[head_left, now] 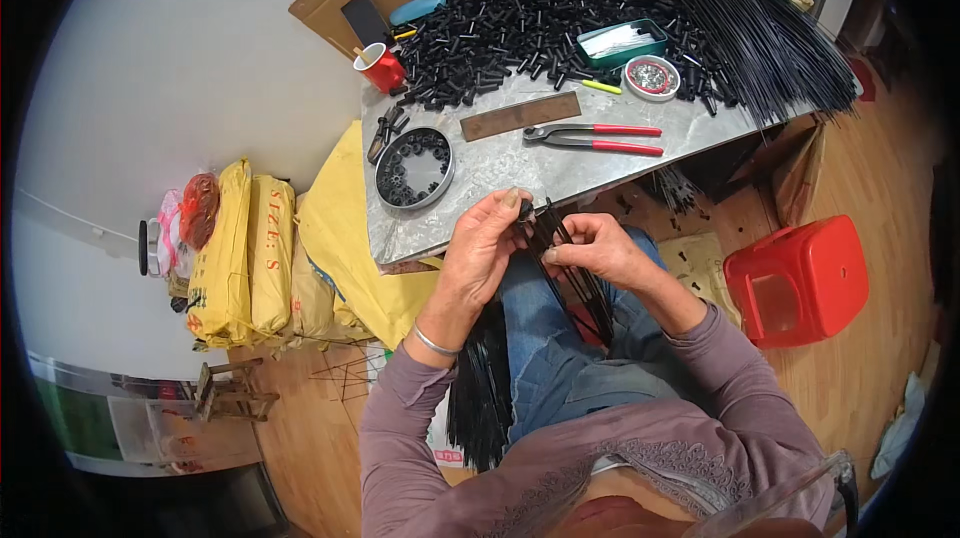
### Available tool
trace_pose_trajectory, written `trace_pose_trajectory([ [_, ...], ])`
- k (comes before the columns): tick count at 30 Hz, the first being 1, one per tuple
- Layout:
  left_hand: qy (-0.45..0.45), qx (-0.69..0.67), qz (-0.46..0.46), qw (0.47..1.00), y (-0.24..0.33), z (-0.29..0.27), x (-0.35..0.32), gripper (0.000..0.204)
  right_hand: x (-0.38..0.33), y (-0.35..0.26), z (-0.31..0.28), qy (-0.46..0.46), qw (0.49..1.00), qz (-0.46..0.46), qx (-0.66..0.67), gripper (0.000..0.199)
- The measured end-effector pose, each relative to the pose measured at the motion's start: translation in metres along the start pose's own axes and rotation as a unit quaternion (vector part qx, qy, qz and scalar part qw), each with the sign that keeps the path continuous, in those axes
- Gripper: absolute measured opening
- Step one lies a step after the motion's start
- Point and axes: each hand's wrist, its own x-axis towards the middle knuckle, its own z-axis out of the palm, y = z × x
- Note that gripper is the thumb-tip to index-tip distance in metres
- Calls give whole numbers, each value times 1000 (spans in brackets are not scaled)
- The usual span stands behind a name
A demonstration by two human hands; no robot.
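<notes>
Rods, thin and black, fan between our two hands over our lap: our left hand pinches a small black tube at their tips, our right hand is clamped on the bundle. Beyond, on the metal table, we count one round tin, one pair of red-handled pincers, one red mug.

Rods: black. Tube pieces: black. Pliers: red handles. Cup: red, white inside. Stool: red. Tray: teal. Sacks: yellow. Tabletop: mottled grey. Sleeves: mauve. Floor: wood-grain brown.
</notes>
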Motion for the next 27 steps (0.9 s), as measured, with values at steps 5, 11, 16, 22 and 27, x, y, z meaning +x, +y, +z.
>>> trace_pose_trajectory([
  [5,33,-19,16,999,-2,10,2,17,0,-1,-1,1,1000,-4,-1,14],
  [11,35,-18,23,999,-2,10,0,16,-2,-4,3,13,1000,5,5,14],
  [16,46,-4,18,999,4,17,-3,17,-2,0,2,11,1000,-3,8,13],
  [22,46,2,28,999,1,15,-2,19,-3,-2,5,3,1000,-2,17,13],
  [27,63,-20,45,997,-2,15,1,16,-3,-1,4,4,1000,-1,14,13],
])
